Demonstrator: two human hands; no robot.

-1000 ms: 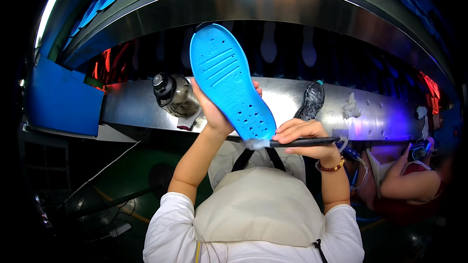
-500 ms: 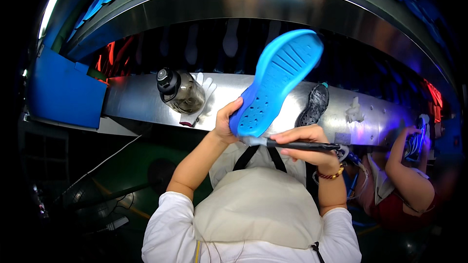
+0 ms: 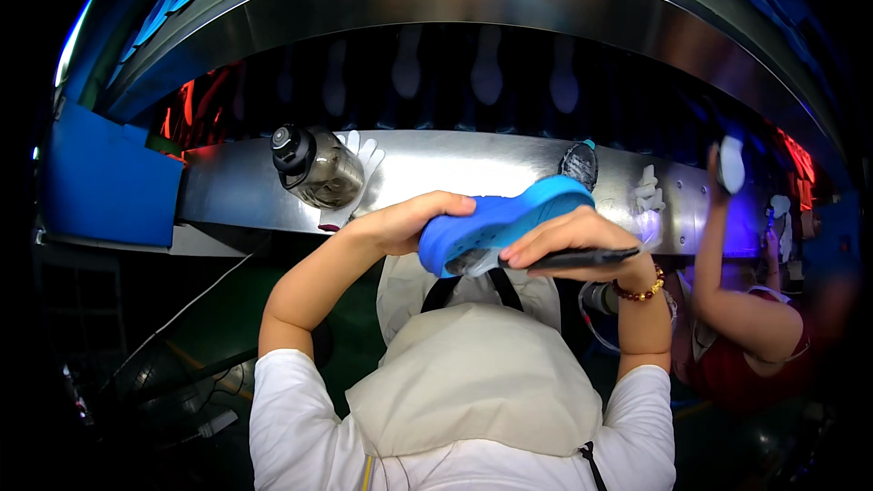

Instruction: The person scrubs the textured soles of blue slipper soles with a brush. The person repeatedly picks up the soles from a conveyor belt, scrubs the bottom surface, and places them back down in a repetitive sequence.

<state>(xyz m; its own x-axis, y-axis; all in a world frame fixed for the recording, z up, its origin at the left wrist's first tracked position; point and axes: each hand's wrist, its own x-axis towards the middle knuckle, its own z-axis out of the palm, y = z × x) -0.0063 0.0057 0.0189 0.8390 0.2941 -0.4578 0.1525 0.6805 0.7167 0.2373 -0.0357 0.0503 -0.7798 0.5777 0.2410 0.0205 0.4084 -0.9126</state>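
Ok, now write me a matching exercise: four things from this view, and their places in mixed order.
1. blue shoe sole
2. black-handled brush
3. bottle
4. bead bracelet

A. on the metal bench
B. held in the right hand
C. worn on the right arm
D. gripped by the left hand

Pairs: 1-D, 2-B, 3-A, 4-C

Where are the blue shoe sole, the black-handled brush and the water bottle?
Blue shoe sole (image 3: 480,224): head view, on its mid-length.
Black-handled brush (image 3: 582,260): head view, on the handle.
Water bottle (image 3: 329,173): head view, on its see-through body, below the black lid.
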